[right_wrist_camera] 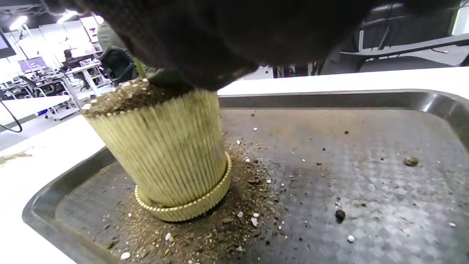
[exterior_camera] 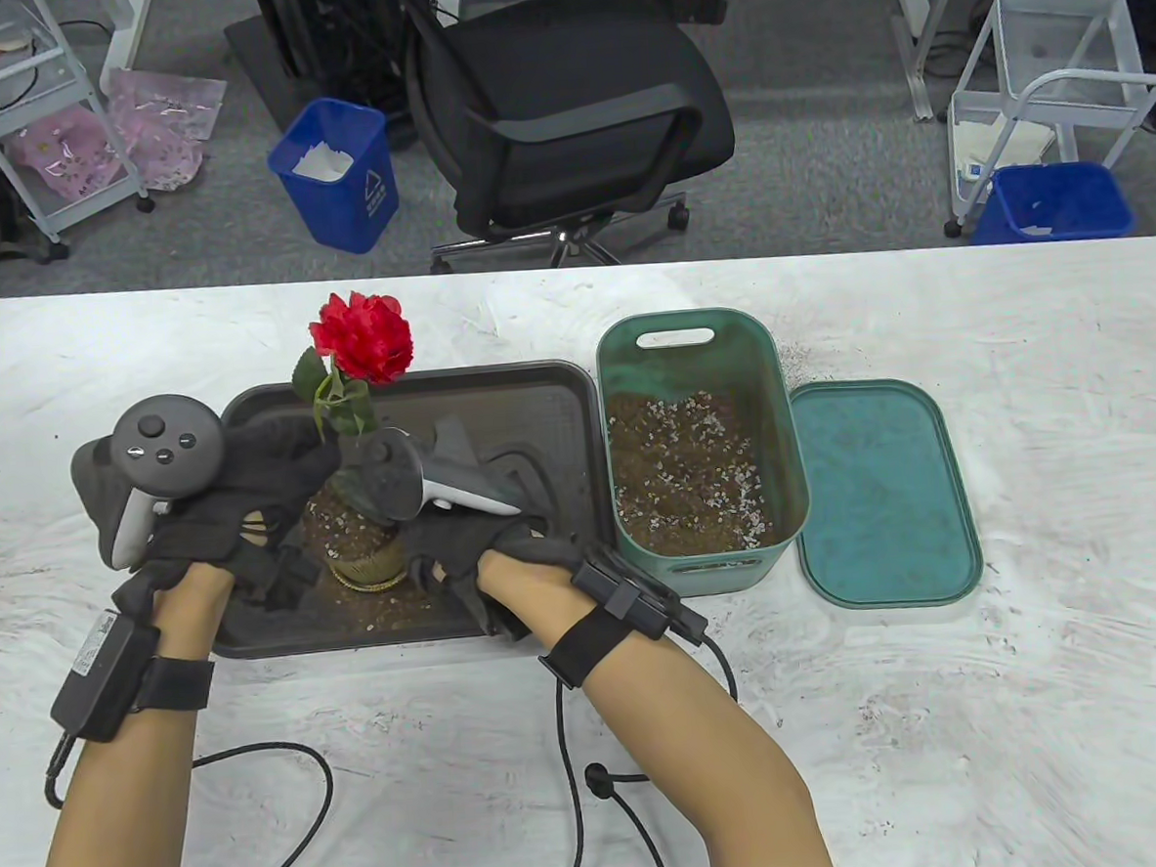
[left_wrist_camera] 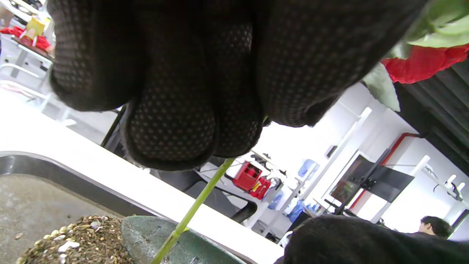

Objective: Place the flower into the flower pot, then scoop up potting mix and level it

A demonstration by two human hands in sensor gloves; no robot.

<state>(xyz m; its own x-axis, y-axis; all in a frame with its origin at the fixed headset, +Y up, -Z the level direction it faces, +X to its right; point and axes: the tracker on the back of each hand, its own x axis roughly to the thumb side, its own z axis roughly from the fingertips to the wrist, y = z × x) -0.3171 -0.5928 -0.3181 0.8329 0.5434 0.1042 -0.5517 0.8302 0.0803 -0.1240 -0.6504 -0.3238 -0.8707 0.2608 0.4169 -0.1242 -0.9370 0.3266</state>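
A red flower [exterior_camera: 365, 339] stands upright in a ribbed yellow pot [exterior_camera: 366, 564] on the black tray [exterior_camera: 537, 397]. My left hand [exterior_camera: 286, 461] pinches its green stem [left_wrist_camera: 198, 201] just above the pot. The pot [right_wrist_camera: 165, 154] is heaped to the rim with potting mix, and more is spilled around its base. My right hand [exterior_camera: 468, 548] reaches over the pot's top from the right. Under its fingers [right_wrist_camera: 220, 44] a dull green scoop blade [left_wrist_camera: 146, 234] lies on the mix beside the stem. My right hand's grip is mostly hidden by its tracker.
A green bin [exterior_camera: 694, 333] part-filled with potting mix stands right of the tray, and its green lid [exterior_camera: 880, 493] lies flat further right. Glove cables [exterior_camera: 295, 764] trail over the table's near side. An office chair [exterior_camera: 568, 111] stands beyond the far edge.
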